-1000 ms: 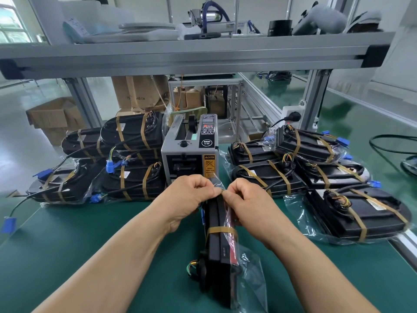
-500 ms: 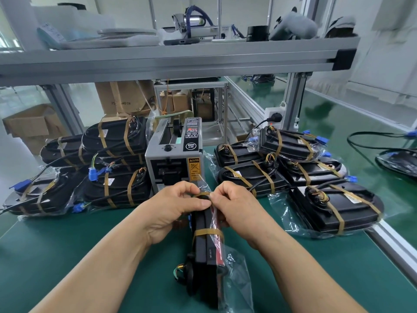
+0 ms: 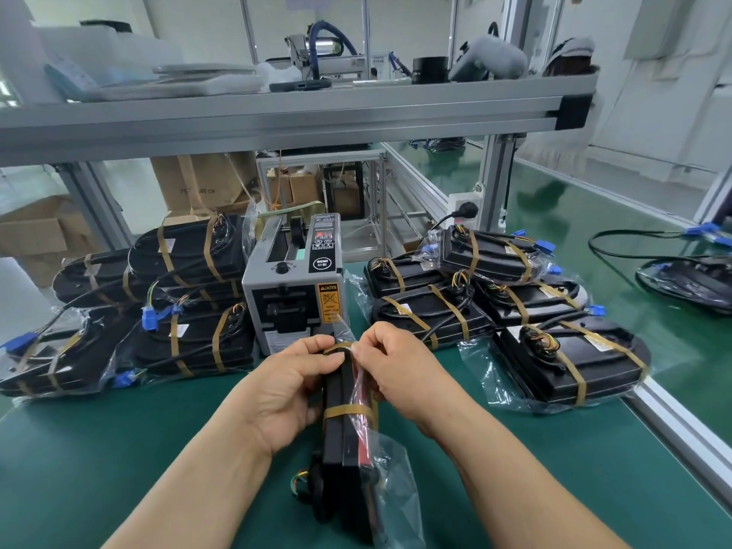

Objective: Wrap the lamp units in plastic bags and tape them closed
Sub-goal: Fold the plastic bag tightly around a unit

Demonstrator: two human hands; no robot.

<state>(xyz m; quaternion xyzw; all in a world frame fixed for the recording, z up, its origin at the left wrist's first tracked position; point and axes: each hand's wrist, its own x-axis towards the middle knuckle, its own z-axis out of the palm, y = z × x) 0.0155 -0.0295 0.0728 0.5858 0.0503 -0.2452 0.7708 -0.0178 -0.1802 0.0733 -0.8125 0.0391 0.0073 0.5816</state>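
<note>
A black lamp unit (image 3: pixel 344 465) in a clear plastic bag (image 3: pixel 396 489) stands on its edge on the green table, straight in front of me. One brown tape band (image 3: pixel 348 410) circles its middle. My left hand (image 3: pixel 291 384) grips the unit's left side near the far end. My right hand (image 3: pixel 402 372) holds the right side. Both thumbs and forefingers pinch a second brown tape strip (image 3: pixel 340 347) over the far end. Coloured wires (image 3: pixel 299 483) stick out at the near left.
A grey tape dispenser (image 3: pixel 293 287) stands just beyond my hands. Wrapped lamp units are piled to the left (image 3: pixel 190 295) and right (image 3: pixel 515 307). An aluminium shelf (image 3: pixel 277 116) spans overhead. The table's metal edge rail (image 3: pixel 681 425) runs along the right.
My head has tilted and drawn nearer, so everything sits lower and larger. Both hands stay on the unit's far end, pressing the second tape strip down.
</note>
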